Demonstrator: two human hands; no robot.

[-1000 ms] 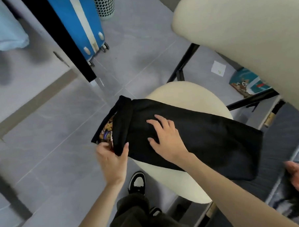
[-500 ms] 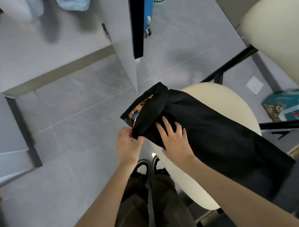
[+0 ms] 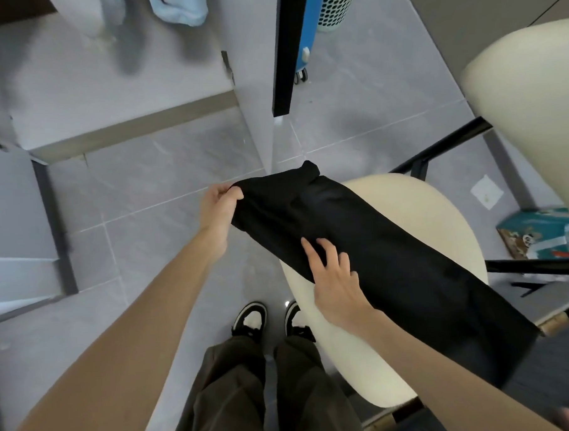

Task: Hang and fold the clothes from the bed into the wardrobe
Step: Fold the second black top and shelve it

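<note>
Black garment (image 3: 375,244) laid lengthwise across cream chair seat (image 3: 423,209), near end overhanging the seat edge. Left hand (image 3: 219,208) pinches that overhanging end, lifted off the seat. Right hand (image 3: 336,278) flat on the fabric, fingers spread. Grey tile floor (image 3: 145,205) below, black-and-white sneakers (image 3: 250,319) visible. Blue suitcase (image 3: 304,35) behind black panel (image 3: 286,52).
</note>
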